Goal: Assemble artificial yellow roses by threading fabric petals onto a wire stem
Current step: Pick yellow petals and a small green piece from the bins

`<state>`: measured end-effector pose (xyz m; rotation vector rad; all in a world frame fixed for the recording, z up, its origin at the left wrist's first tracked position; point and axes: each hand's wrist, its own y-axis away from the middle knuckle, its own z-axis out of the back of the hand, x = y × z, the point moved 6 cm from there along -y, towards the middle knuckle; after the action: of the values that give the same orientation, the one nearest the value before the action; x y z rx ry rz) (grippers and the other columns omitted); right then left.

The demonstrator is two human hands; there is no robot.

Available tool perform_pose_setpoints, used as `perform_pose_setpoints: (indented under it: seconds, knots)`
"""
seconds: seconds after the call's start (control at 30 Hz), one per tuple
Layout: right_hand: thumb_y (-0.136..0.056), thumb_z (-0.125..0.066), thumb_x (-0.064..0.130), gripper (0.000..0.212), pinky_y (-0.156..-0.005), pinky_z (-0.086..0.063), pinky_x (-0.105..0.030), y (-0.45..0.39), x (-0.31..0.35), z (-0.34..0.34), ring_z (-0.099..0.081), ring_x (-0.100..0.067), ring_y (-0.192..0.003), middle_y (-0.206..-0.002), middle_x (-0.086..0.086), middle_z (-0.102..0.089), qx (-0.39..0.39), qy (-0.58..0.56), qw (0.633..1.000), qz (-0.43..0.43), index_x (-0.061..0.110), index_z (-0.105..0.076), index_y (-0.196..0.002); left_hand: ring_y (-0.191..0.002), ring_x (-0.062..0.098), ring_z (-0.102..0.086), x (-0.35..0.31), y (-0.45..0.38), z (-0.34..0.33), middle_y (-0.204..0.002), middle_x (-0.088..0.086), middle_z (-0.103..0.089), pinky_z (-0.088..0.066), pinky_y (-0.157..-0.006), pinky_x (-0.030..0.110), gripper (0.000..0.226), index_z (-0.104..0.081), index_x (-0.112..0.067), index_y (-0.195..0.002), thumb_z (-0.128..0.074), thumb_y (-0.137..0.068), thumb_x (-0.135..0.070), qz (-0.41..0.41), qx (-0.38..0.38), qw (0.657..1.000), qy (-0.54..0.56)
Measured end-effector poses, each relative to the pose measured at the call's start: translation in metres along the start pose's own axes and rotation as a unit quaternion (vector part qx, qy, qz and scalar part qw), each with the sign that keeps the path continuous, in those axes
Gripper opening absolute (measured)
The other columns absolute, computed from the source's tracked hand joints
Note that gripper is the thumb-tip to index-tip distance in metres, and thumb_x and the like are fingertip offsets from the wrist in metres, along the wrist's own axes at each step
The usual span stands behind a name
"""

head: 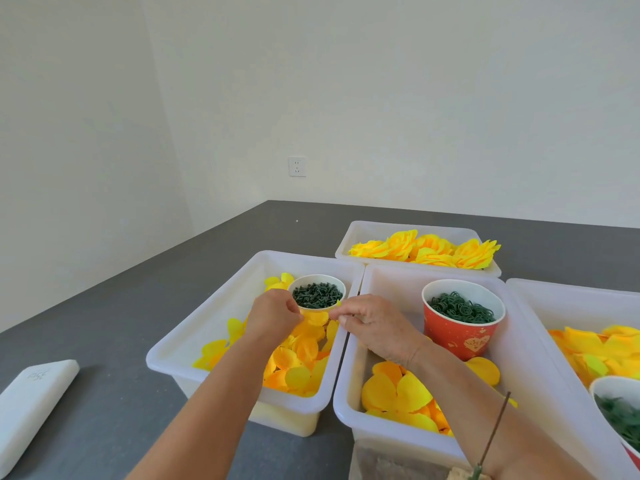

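My left hand (273, 313) and my right hand (374, 327) meet over the left white tub (180, 344), just in front of a white cup of dark green pegs (317, 294). Between their fingertips lies a yellow fabric petal (316, 318). Both hands pinch it with curled fingers, the left from the left edge and the right from the right edge. Loose yellow petals (298, 362) fill the tub under my hands. A thin dark wire stem (496, 431) stands upright at the bottom right, beside my right forearm.
The middle tub (388, 282) holds a red cup of green rings (462, 318) and more petals (398, 393). A far tub (360, 233) holds finished yellow roses (429, 249). The right tub (540, 296) has petals and a cup of green leaves (620, 414). A white block (31, 400) lies at left.
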<state>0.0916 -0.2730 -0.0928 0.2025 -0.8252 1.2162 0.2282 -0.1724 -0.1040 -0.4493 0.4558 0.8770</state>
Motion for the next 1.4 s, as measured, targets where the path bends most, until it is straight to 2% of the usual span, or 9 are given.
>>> perform_pose_setpoints:
  seconds: [0.17, 0.37, 0.57, 0.67, 0.77, 0.93, 1.07, 1.27, 1.4]
  knots:
    - [-0.093, -0.052, 0.012, 0.025, -0.086, -0.038, -0.017, 0.001, 0.002, 0.001, -0.053, -0.004, -0.102, -0.117, -0.001, -0.064, 0.000, 0.000, 1.000, 0.001, 0.016, -0.070, -0.110, -0.058, 0.019, -0.062, 0.005, 0.007, -0.005, -0.078, 0.005, -0.060, -0.055, -0.058, 0.029, 0.021, -0.059, -0.015, -0.076, -0.065, -0.075, 0.005, 0.035, 0.043, 0.993, 0.104]
    - [-0.092, -0.053, 0.013, 0.025, -0.092, -0.037, -0.017, 0.001, 0.001, -0.001, -0.054, -0.006, -0.110, -0.119, 0.002, -0.063, 0.002, -0.024, 1.000, -0.004, 0.014, -0.068, -0.113, -0.056, 0.017, -0.058, -0.008, 0.012, -0.001, -0.072, 0.006, -0.051, -0.055, -0.055, 0.023, 0.028, -0.067, -0.011, -0.088, -0.056, -0.079, 0.013, 0.030, 0.072, 0.946, 0.315]
    - [-0.092, -0.057, 0.019, 0.038, -0.105, -0.037, -0.029, 0.002, -0.001, 0.003, -0.051, -0.012, -0.121, -0.129, -0.002, -0.057, -0.012, -0.131, 0.991, -0.034, 0.011, -0.054, -0.129, -0.064, 0.018, -0.061, -0.017, 0.016, 0.010, -0.075, 0.011, -0.066, -0.053, -0.078, 0.039, 0.021, -0.072, -0.012, -0.087, -0.060, -0.082, 0.005, 0.009, 0.050, 0.894, 0.445]
    - [-0.091, -0.059, 0.022, 0.042, -0.093, -0.039, -0.018, 0.002, 0.000, 0.006, -0.056, -0.004, -0.107, -0.115, 0.005, -0.061, -0.027, -0.192, 0.980, -0.035, 0.013, -0.051, -0.131, -0.066, 0.020, -0.062, -0.024, 0.020, 0.011, -0.077, 0.012, -0.067, -0.051, -0.078, 0.038, 0.021, -0.073, -0.012, -0.087, -0.062, -0.081, 0.005, -0.026, 0.073, 0.883, 0.463]
    - [-0.087, -0.065, 0.015, 0.033, -0.077, -0.047, -0.010, 0.002, -0.003, 0.013, -0.062, -0.006, -0.092, -0.103, 0.000, -0.067, -0.085, -0.286, 0.953, -0.052, 0.011, -0.056, -0.119, -0.059, 0.015, -0.060, -0.032, 0.024, 0.009, -0.069, 0.004, -0.066, -0.052, -0.064, 0.026, 0.020, -0.074, -0.011, -0.082, -0.066, -0.078, 0.006, -0.064, 0.117, 0.872, 0.471]
    - [-0.078, -0.069, -0.003, 0.033, -0.058, -0.053, -0.019, 0.004, -0.011, 0.019, -0.066, -0.015, -0.067, -0.076, -0.004, -0.068, -0.127, -0.402, 0.902, -0.094, 0.009, -0.052, -0.104, -0.060, 0.014, -0.064, -0.043, 0.031, 0.006, -0.063, 0.001, -0.066, -0.053, -0.056, 0.023, 0.010, -0.070, -0.015, -0.065, -0.073, -0.067, -0.006, -0.100, 0.176, 0.863, 0.463]
    - [-0.086, -0.063, 0.007, 0.009, -0.059, -0.050, -0.017, 0.003, -0.008, 0.009, -0.067, -0.006, -0.064, -0.070, 0.003, -0.069, -0.063, -0.347, 0.931, -0.090, 0.016, -0.065, -0.086, -0.057, 0.015, -0.062, -0.040, 0.026, 0.005, -0.062, 0.002, -0.063, -0.051, -0.052, 0.023, 0.024, -0.056, -0.009, -0.081, -0.071, -0.072, 0.007, -0.079, 0.160, 0.868, 0.464]
    - [-0.092, -0.054, 0.011, 0.015, -0.057, -0.044, -0.019, 0.001, -0.006, 0.006, -0.063, -0.007, -0.063, -0.070, 0.003, -0.069, -0.022, -0.404, 0.910, -0.090, 0.014, -0.067, -0.083, -0.068, 0.017, -0.064, -0.036, 0.023, 0.001, -0.076, 0.003, -0.069, -0.053, -0.059, 0.025, 0.010, -0.068, -0.008, -0.090, -0.060, -0.084, -0.005, -0.043, 0.191, 0.830, 0.522]
    - [-0.091, -0.056, 0.010, 0.016, -0.050, -0.041, -0.016, 0.002, -0.004, 0.007, -0.057, -0.004, -0.055, -0.065, 0.005, -0.068, -0.033, -0.392, 0.915, -0.089, 0.011, -0.067, -0.080, -0.063, 0.016, -0.061, -0.037, 0.024, -0.002, -0.073, 0.004, -0.068, -0.052, -0.056, 0.024, 0.011, -0.069, -0.011, -0.086, -0.063, -0.080, -0.017, -0.040, 0.212, 0.835, 0.506]
